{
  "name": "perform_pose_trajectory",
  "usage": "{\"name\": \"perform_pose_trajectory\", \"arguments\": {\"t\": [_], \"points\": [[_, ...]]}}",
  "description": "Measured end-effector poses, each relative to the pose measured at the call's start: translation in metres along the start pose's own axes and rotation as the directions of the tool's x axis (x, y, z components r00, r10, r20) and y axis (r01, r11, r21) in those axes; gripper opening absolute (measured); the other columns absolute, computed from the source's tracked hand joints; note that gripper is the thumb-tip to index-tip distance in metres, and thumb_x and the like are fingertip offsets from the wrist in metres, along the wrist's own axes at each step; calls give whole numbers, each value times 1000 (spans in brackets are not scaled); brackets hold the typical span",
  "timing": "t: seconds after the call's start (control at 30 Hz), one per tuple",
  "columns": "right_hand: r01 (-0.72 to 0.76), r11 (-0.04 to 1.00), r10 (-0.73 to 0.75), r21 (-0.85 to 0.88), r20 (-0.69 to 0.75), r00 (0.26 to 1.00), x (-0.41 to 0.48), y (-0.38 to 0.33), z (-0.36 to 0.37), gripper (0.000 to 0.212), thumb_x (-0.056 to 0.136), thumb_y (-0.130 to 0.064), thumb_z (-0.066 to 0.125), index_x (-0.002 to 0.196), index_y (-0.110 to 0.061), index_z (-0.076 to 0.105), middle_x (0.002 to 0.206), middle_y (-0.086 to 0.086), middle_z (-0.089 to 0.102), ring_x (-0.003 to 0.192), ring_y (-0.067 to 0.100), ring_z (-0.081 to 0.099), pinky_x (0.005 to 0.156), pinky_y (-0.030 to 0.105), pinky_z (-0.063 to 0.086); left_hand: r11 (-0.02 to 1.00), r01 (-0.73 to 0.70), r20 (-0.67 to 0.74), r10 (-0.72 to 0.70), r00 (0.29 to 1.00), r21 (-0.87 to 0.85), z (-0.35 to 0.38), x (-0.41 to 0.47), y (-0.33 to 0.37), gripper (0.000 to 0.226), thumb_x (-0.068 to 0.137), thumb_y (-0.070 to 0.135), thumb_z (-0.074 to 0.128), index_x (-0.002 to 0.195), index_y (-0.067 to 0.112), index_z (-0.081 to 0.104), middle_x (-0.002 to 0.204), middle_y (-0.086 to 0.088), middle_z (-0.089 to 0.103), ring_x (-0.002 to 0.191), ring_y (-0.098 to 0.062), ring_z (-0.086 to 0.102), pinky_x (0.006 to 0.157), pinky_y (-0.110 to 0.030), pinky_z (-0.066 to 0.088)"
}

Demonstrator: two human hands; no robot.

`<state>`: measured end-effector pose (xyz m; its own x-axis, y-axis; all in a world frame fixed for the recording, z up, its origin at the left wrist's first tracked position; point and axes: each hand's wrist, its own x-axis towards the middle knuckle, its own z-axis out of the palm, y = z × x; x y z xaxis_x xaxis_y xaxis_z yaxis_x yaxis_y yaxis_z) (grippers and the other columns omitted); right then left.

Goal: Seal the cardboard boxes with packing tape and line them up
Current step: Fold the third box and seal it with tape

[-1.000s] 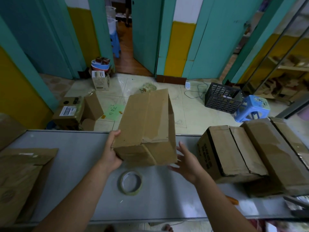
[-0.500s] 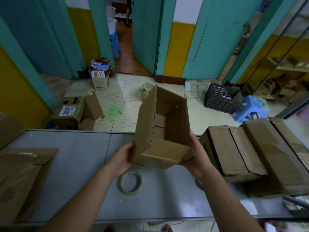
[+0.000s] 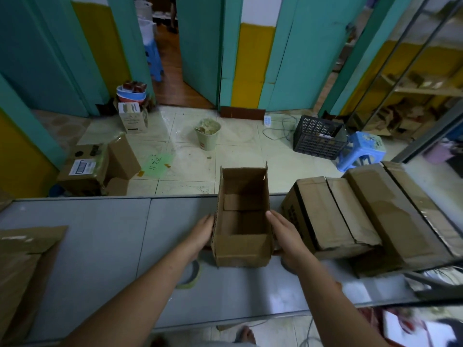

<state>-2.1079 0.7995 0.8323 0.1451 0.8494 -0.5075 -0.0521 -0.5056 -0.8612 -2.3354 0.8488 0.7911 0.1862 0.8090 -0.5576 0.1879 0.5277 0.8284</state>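
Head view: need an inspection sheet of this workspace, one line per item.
Surface: grey table, seam down the middle.
Job's things: open box upright between both hands; tape roll flat, partly hidden by the left forearm; closed box beside a longer box at right.
Clutter: flattened cardboard at the table's left end.
Grippers: left hand and right hand flat against the open box's sides.
Cables: power strip on the floor, cable looping toward the crate.
Surroundings: bucket, blue stool, teal doors.

Matt brown cardboard box; smooth grey table.
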Motion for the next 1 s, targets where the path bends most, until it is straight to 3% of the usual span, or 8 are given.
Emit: {"name": "perform_pose_trajectory", "arguments": {"t": [0.07, 0.2, 0.4, 0.53, 0.6, 0.67, 0.77, 1.0], "points": [[19, 1000, -19, -24, -37, 999, 2, 6, 1, 68, 97, -65, 55, 157, -33, 43, 154, -2, 52, 140, 26, 49, 116, 62, 40, 998, 33, 6, -33, 999, 58, 0, -3, 0, 66, 110, 65, 27, 156, 26, 52, 156, -5, 55, 147, -28, 47, 121, -44, 33], [3, 1000, -6, -27, -87, 996, 3, 12, 1, 65, 101, -61, 51, 159, -33, 41, 157, -1, 48, 143, 29, 46, 116, 62, 39, 990, -109, -1, 109, 994, 86, 3, -6, -2, 65, 109, 64, 32, 165, 32, 32, 168, 8, 37, 153, -15, 34, 110, -29, 26], [-16, 999, 15, -29, -48, 999, 2, 21, -1, 70, 98, -66, 51, 159, -35, 39, 160, -2, 45, 147, 29, 42, 117, 64, 39, 983, -173, 35, 171, 985, 54, 3, -12, -6, 81, 94, 79, 39, 165, 43, 26, 145, 32, 36, 147, 1, 30, 108, -21, 28], [130, 973, -159, -191, -150, 976, 4, 23, 0, 73, 97, -53, 64, 160, -26, 39, 161, 2, 45, 146, 23, 44, 119, 52, 42, 964, -162, 94, 145, 985, 212, -9, -18, -12, 110, 75, 88, 67, 163, 57, 9, 172, 17, 21, 158, -22, 26, 119, -47, 37], [239, 865, -347, -441, -182, 920, 3, 20, -3, 70, 99, -34, 69, 160, -27, 35, 162, -2, 39, 147, 16, 39, 120, 44, 39, 929, -226, 130, 195, 972, 294, -12, -22, -12, 122, 69, 78, 83, 156, 70, -2, 176, 16, 8, 160, -21, 20, 123, -52, 30], [341, 653, -508, -676, -57, 860, 3, 13, -6, 75, 98, -22, 72, 160, -34, 33, 165, -8, 29, 150, 11, 30, 120, 38, 33, 884, -307, 164, 265, 950, 353, -12, -26, -10, 129, 68, 60, 93, 152, 76, -5, 176, 15, 8, 160, -18, 19, 126, -51, 29], [383, 365, -537, -848, 145, 831, 14, -7, -3, 81, 96, -22, 70, 163, -33, 27, 172, -10, 17, 160, 17, 12, 124, 50, 22, 826, -347, 118, 330, 937, 443, -8, -27, -5, 129, 79, 36, 93, 157, 69, -4, 173, 15, 21, 150, -8, 33, 117, -36, 40], [312, 196, -458, -930, 195, 867, 69, -68, 27, 83, 99, -31, 63, 166, -22, 14, 175, 3, 10, 162, 24, 1, 127, 60, 13, 846, -315, 2, 348, 937, 431, 7, -27, -7, 123, 84, 22, 88, 157, 68, 1, 158, 15, 48, 137, -14, 56, 107, -43, 55]]}}
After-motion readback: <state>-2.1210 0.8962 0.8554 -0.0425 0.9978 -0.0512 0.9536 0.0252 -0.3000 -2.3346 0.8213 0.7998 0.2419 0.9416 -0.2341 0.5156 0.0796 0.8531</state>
